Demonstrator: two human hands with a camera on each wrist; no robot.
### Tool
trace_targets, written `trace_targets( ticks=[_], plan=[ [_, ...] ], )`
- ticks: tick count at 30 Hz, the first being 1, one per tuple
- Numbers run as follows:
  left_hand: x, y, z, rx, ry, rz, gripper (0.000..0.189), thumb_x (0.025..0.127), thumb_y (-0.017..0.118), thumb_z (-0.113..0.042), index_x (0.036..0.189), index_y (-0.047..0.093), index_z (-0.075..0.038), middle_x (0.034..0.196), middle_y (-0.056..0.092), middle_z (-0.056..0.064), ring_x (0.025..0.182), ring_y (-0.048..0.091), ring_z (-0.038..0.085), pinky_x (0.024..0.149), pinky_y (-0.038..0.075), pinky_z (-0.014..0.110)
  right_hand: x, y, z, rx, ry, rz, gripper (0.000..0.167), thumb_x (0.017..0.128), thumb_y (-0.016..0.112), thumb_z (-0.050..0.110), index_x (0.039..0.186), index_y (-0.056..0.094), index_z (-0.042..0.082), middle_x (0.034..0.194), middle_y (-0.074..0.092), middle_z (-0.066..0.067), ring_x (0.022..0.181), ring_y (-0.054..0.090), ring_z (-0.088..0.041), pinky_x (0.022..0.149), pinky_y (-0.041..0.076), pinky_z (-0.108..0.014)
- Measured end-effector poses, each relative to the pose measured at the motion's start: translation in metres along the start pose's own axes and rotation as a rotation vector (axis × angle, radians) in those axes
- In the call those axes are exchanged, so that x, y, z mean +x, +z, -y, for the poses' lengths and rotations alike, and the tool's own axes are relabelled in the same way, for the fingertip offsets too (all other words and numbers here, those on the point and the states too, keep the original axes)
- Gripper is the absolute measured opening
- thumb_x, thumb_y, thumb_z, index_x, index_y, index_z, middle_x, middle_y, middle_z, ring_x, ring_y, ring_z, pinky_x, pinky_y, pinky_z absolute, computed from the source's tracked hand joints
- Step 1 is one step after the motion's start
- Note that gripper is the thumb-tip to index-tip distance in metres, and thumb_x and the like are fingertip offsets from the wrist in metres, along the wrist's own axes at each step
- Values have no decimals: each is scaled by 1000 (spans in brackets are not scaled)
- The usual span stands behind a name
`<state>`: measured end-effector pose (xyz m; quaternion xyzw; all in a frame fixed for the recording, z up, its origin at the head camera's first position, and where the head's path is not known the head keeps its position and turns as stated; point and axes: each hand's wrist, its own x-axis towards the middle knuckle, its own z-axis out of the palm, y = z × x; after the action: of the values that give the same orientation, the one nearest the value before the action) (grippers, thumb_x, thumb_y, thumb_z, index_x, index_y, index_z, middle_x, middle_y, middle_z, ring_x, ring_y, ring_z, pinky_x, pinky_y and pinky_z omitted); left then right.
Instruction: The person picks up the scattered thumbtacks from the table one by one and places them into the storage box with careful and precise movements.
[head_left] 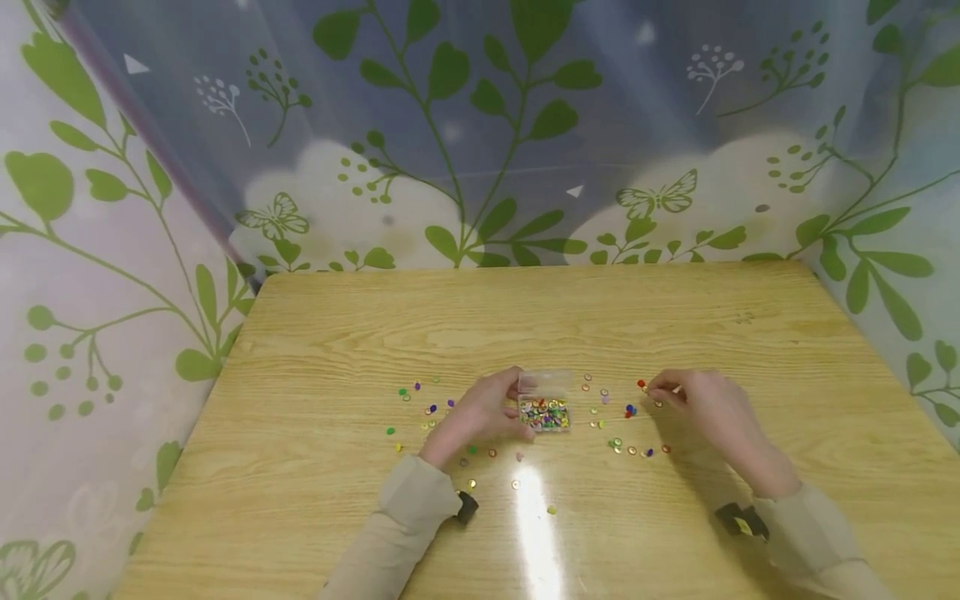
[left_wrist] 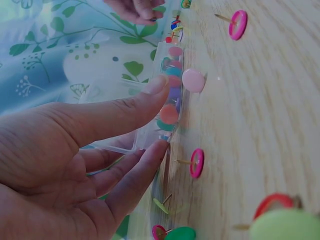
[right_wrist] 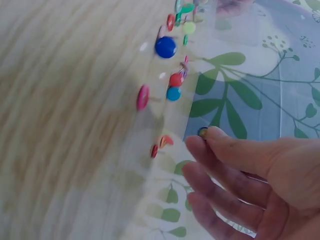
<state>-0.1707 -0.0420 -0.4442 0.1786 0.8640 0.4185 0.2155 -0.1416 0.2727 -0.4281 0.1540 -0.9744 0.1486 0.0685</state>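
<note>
My L hand (head_left: 483, 408) grips clear rect. plastic box (head_left: 546, 383), well off worktop's (head_left: 337, 317) far edge; R hand (head_left: 701, 408) pinches round goldish tack (right_wrist: 203, 132); box tilt cd spill.

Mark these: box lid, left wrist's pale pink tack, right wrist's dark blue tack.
Box lid (head_left: 546, 383): head view, middle of its clear panel.
Pale pink tack (left_wrist: 193, 80): left wrist view, its round head.
Dark blue tack (right_wrist: 165, 47): right wrist view, its round head.

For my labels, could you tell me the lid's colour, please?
The lid is clear, showing best in the head view.
</note>
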Motion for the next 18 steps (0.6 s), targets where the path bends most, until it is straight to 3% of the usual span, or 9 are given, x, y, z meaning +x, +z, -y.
trace_targets(
  ticks=[5, 18],
  plan=[
    [0, 0, 0, 3, 3, 4, 64, 77, 88, -10, 133, 57, -9, 134, 60, 12, 110, 68, 30, 91, 57, 34, 6, 0, 13, 4, -58, -68, 7, 90, 76, 17, 94, 77, 11, 76, 75, -2, 61, 68, -17, 46, 44, -29],
    [0, 0, 0, 17, 2, -10, 62, 76, 90, -10, 128, 58, -8, 132, 62, 12, 106, 69, 27, 88, 58, 32, 23, 15, 73, 81, -161, -24, 4, 87, 80, 18, 89, 76, 16, 76, 74, 4, 60, 64, -6, 46, 42, -21]
  ],
)
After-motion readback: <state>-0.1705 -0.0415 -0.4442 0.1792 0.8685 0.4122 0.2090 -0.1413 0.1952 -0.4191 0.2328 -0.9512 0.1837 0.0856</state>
